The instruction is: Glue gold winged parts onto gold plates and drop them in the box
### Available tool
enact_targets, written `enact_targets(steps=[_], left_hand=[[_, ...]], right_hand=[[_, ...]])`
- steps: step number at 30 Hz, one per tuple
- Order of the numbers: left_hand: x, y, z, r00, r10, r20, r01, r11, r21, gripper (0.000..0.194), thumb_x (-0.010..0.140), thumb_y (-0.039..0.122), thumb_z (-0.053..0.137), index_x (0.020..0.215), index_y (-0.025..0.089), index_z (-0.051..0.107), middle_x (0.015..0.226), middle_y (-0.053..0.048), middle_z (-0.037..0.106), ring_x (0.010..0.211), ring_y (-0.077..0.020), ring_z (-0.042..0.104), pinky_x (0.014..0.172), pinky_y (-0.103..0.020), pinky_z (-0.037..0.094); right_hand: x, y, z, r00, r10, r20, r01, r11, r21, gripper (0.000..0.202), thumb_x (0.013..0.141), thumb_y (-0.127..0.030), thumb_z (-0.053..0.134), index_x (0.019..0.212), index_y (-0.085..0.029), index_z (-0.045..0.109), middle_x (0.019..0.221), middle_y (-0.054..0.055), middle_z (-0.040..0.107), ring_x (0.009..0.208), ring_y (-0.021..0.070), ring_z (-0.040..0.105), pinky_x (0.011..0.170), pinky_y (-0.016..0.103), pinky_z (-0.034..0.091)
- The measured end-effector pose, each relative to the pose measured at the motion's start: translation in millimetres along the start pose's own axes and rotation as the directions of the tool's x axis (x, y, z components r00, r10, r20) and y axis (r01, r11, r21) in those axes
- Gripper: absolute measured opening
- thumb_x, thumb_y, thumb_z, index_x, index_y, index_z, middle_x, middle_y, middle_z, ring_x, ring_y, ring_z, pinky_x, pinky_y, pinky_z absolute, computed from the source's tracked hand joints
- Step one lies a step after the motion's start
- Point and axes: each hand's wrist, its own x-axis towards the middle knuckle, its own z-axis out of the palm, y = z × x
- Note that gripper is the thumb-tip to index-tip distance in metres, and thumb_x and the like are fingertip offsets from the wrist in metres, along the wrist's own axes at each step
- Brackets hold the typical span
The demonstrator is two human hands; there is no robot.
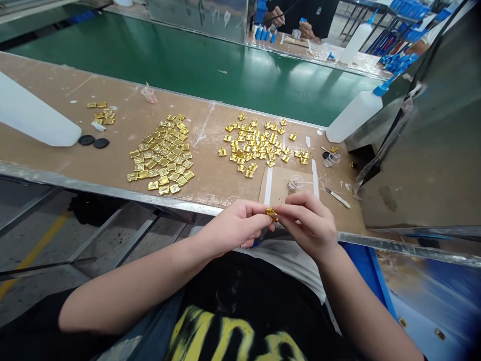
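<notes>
1. Piece (271, 215) at fingertips of my left hand (240, 224) and right hand (311, 225): shiny gold.
2. Cluster (257, 143) beyond my hands: gold throughout.
3. Flat pieces (163, 155), left of my left hand: gold, some with pale, silvery faces.
4. Worktop (210, 173) under 2–3: brown, whitish smears.
5. Belt (169, 67), farther off: deep green.
6. Bottle (353, 118) beyond my right hand: translucent white, blue tip.
7. My shirt (240, 301), nearer than my hands: black, brushy yellow print.
8. Discs (93, 142), far left of my left hand: black.
</notes>
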Motion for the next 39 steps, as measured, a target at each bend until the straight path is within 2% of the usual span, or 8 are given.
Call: enact_targets(steps=[8, 15, 20, 29, 33, 35, 36, 39], left_hand=[[-4.6, 2.1, -2.4, 0.994, 0.102, 0.029, -0.106, 0.968, 0.226, 0.022, 0.096, 0.029, 0.062, 0.082, 0.014, 0.07, 0.057, 0.006, 0.041, 0.047, -0.006, 0.033, 0.043, -0.016, 0.026], [0.4, -1.8, -8.6, 0.976, -0.107, 0.188, 0.138, 0.978, -0.159, 0.021, 0.09, 0.03, 0.066, 0.078, 0.013, 0.066, 0.058, 0.007, 0.04, 0.044, -0.0038, 0.017, 0.038, -0.015, 0.017], [2.4, 1.4, -12.3, 0.961, -0.139, 0.24, 0.207, 0.936, -0.285, 0.023, 0.082, 0.023, 0.068, 0.097, 0.009, 0.078, 0.066, 0.005, 0.046, 0.045, -0.0019, 0.012, 0.037, -0.015, 0.01], [0.7, -1.4, -14.4, 0.966, -0.164, 0.199, 0.202, 0.961, -0.188, 0.021, 0.088, 0.03, 0.069, 0.092, 0.01, 0.074, 0.06, 0.011, 0.02, 0.053, -0.0073, 0.008, 0.043, -0.017, 0.01], [-2.1, -1.0, -10.4, 0.982, -0.141, 0.123, 0.161, 0.972, -0.169, 0.028, 0.089, 0.04, 0.066, 0.085, 0.013, 0.068, 0.068, 0.004, 0.039, 0.053, -0.0071, 0.019, 0.043, -0.018, 0.015], [-5.6, -1.7, -8.1, 0.996, 0.071, -0.048, -0.069, 0.997, 0.038, 0.023, 0.091, 0.038, 0.066, 0.091, 0.015, 0.068, 0.079, -0.001, 0.055, 0.053, -0.0074, 0.032, 0.045, -0.019, 0.025], [-7.6, -2.1, -7.3, 0.949, 0.285, -0.136, -0.253, 0.944, 0.211, 0.016, 0.09, 0.032, 0.07, 0.095, 0.017, 0.067, 0.085, -0.002, 0.061, 0.055, -0.0076, 0.04, 0.048, -0.019, 0.032], [-12.0, -2.9, -5.9, 0.562, 0.825, -0.06, -0.603, 0.458, 0.653, 0.035, 0.08, 0.008, 0.085, 0.099, 0.023, 0.059, 0.102, 0.0, 0.074, 0.065, -0.008, 0.059, 0.06, -0.019, 0.046]], right_hand=[[4.0, -4.1, -6.4, 0.98, 0.14, 0.143, -0.158, 0.98, 0.123, 0.025, 0.099, -0.014, 0.07, 0.124, -0.02, 0.07, 0.105, 0.008, 0.067, 0.084, 0.0156, 0.065, 0.067, 0.027, 0.053], [8.0, -9.5, -13.2, 0.944, 0.242, 0.225, -0.313, 0.872, 0.377, 0.026, 0.096, -0.023, 0.076, 0.122, -0.022, 0.071, 0.105, 0.006, 0.066, 0.083, 0.0148, 0.063, 0.069, 0.027, 0.056], [7.0, -17.7, -10.7, 0.948, 0.223, 0.226, -0.297, 0.874, 0.384, 0.043, 0.091, -0.026, 0.081, 0.132, -0.021, 0.068, 0.119, 0.01, 0.061, 0.103, 0.021, 0.065, 0.082, 0.033, 0.059], [0.2, -11.6, 2.2, 0.997, 0.036, 0.065, -0.043, 0.992, 0.116, 0.031, 0.094, -0.025, 0.076, 0.124, -0.019, 0.071, 0.108, 0.01, 0.068, 0.092, 0.02, 0.069, 0.076, 0.032, 0.058], [-3.4, -9.4, 8.1, 0.995, 0.054, -0.09, -0.039, 0.986, 0.163, 0.026, 0.092, -0.025, 0.078, 0.117, -0.02, 0.074, 0.099, 0.009, 0.071, 0.084, 0.0196, 0.068, 0.07, 0.032, 0.057], [-5.8, -10.3, 12.3, 0.96, 0.241, -0.145, -0.178, 0.92, 0.35, 0.018, 0.093, -0.029, 0.077, 0.11, -0.02, 0.076, 0.094, 0.007, 0.07, 0.079, 0.0181, 0.066, 0.066, 0.03, 0.054], [-7.6, -10.9, 15.0, 0.925, 0.349, -0.148, -0.247, 0.851, 0.463, 0.016, 0.094, -0.031, 0.076, 0.106, -0.021, 0.077, 0.093, 0.007, 0.068, 0.077, 0.0171, 0.064, 0.064, 0.029, 0.053], [-13.3, -12.8, 24.2, 0.811, 0.58, -0.074, -0.337, 0.567, 0.752, 0.016, 0.096, -0.037, 0.075, 0.098, -0.021, 0.078, 0.093, 0.004, 0.065, 0.07, 0.0133, 0.056, 0.062, 0.027, 0.047]])
